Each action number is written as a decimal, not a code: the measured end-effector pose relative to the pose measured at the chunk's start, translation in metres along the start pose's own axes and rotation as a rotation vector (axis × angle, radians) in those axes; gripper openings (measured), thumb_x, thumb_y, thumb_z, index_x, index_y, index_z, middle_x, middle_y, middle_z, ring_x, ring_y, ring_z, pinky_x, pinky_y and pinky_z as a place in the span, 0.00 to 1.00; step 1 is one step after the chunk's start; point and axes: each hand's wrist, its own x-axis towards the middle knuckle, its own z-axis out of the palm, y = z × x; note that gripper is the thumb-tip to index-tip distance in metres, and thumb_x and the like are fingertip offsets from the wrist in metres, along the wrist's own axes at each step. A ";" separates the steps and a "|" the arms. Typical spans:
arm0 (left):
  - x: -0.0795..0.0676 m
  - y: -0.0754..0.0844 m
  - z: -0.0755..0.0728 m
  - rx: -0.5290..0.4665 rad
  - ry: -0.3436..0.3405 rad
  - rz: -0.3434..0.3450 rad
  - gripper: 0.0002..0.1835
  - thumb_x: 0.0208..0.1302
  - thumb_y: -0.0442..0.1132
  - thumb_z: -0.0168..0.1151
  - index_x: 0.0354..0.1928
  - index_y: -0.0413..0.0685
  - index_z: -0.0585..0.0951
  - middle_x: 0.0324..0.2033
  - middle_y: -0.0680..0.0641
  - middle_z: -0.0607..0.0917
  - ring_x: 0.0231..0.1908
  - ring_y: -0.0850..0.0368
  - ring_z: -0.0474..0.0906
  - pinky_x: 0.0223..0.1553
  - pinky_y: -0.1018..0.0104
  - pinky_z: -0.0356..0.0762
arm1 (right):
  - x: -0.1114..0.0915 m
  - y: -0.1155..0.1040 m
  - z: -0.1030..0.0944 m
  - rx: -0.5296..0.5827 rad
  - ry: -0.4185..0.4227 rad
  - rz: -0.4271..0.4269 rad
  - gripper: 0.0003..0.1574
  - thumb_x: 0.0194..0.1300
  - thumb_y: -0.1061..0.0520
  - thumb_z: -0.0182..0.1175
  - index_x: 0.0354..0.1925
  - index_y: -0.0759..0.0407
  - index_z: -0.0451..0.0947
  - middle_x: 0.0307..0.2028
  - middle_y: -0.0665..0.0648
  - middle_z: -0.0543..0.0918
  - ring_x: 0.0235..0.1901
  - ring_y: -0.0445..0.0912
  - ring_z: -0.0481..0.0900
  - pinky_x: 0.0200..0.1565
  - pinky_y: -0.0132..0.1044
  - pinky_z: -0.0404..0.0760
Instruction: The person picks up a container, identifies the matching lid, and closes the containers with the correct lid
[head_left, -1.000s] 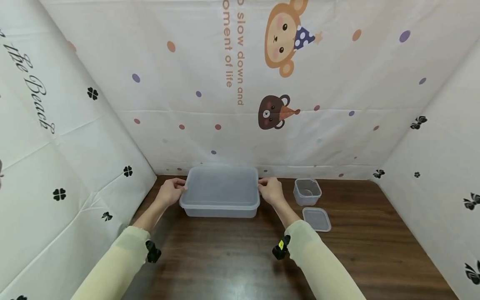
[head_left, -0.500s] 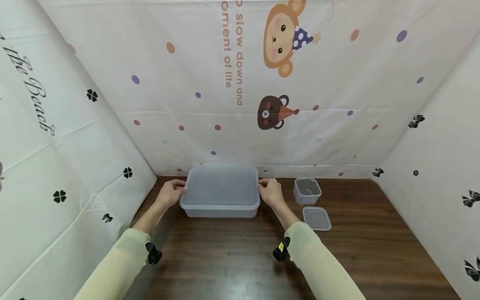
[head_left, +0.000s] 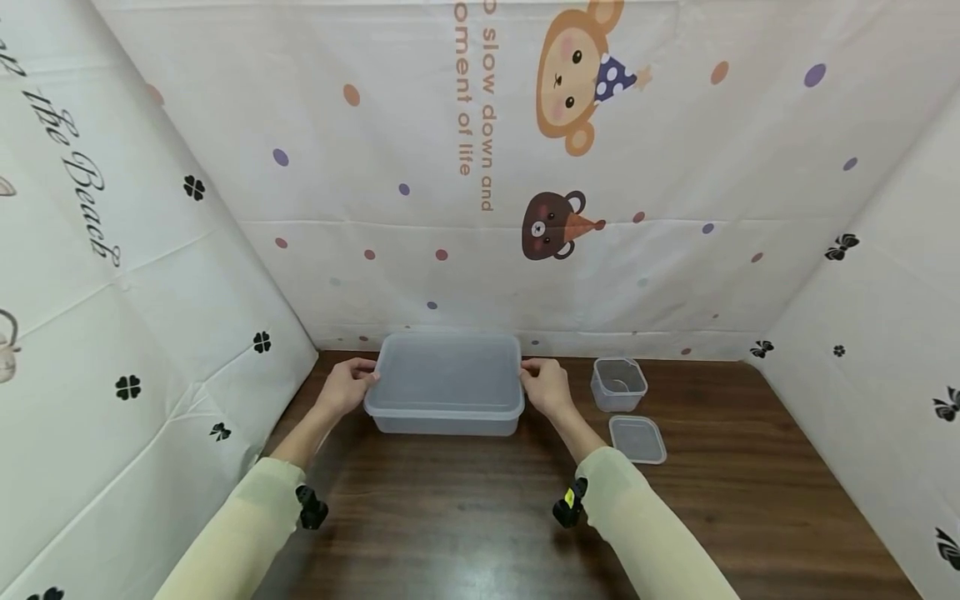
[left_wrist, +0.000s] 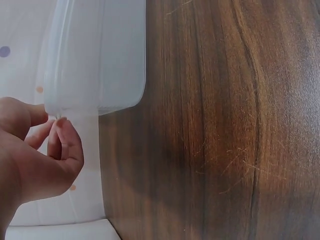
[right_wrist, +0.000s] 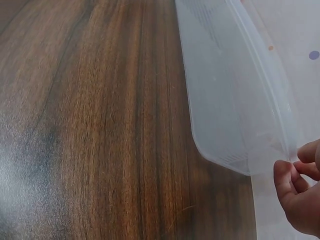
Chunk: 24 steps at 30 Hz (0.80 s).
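Cloth [head_left: 330,125] lettered "slow down and" borders your table [head_left: 450,508] at its rear edge; wood spreads toward you from the box [head_left: 446,375] near that edge. Your left hand [head_left: 347,386] and right hand [head_left: 547,387] pinch its opposite ends; tub [head_left: 619,397] and lid [head_left: 637,439] sit rightward.

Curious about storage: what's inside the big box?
No contents show through the big box; its cloudy lid covers the inside, so I cannot tell whether it holds anything.

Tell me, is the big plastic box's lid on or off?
On: the lid covers the top of the big box, left hand and right hand pinching its edge. Whether it's sealed, I cannot tell.
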 end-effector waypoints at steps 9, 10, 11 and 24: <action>0.000 -0.001 -0.003 -0.043 -0.035 -0.024 0.21 0.81 0.38 0.58 0.69 0.35 0.75 0.51 0.36 0.82 0.47 0.47 0.80 0.39 0.64 0.80 | -0.001 -0.001 -0.003 0.027 -0.025 -0.019 0.19 0.77 0.59 0.61 0.60 0.65 0.85 0.46 0.61 0.89 0.32 0.45 0.81 0.32 0.34 0.78; 0.000 -0.001 -0.003 -0.045 -0.040 -0.021 0.21 0.81 0.38 0.58 0.68 0.34 0.75 0.50 0.36 0.82 0.46 0.47 0.80 0.38 0.63 0.80 | -0.001 -0.001 -0.003 0.028 -0.025 -0.020 0.19 0.77 0.59 0.61 0.60 0.65 0.85 0.46 0.61 0.89 0.32 0.46 0.81 0.31 0.34 0.78; 0.000 -0.001 -0.003 -0.049 -0.043 -0.023 0.21 0.81 0.38 0.58 0.68 0.34 0.75 0.50 0.36 0.81 0.46 0.47 0.80 0.38 0.63 0.80 | -0.001 -0.001 -0.004 0.034 -0.026 -0.019 0.19 0.77 0.59 0.61 0.60 0.65 0.85 0.47 0.61 0.89 0.33 0.46 0.81 0.32 0.34 0.78; 0.001 -0.011 -0.003 0.019 0.017 0.085 0.22 0.80 0.40 0.61 0.67 0.34 0.77 0.48 0.37 0.83 0.44 0.47 0.80 0.38 0.61 0.78 | 0.000 0.006 -0.017 0.177 -0.167 0.004 0.20 0.77 0.61 0.62 0.62 0.70 0.82 0.49 0.66 0.87 0.45 0.61 0.89 0.51 0.58 0.87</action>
